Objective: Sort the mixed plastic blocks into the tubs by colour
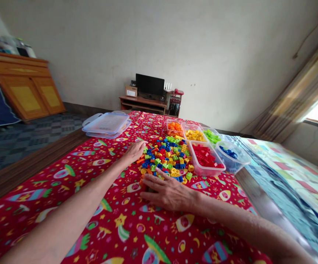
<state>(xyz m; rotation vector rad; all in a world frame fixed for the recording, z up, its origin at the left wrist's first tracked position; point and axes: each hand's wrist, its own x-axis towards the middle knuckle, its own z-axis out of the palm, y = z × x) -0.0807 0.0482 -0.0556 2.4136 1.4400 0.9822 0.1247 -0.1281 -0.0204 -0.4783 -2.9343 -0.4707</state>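
A loose pile of mixed toy building bricks [166,156], in blue, green, yellow, orange and red, lies on the red patterned tablecloth [131,223]. Seen from the side, my left hand [135,151] rests at the left edge of the pile, its fingers stretched out towards the bricks and nothing visible in it. Palm down, my right hand [167,191] lies at the near edge with its fingers spread. An orange brick shows by its fingertips; what is under the palm is hidden.
Clear tubs of sorted bricks stand right of the pile: orange [174,128], yellow [194,136], green [212,137], red [205,156] and blue [228,152]. Stacked plastic lids [106,123] lie at the far left. Beyond the right edge is a bed [291,165].
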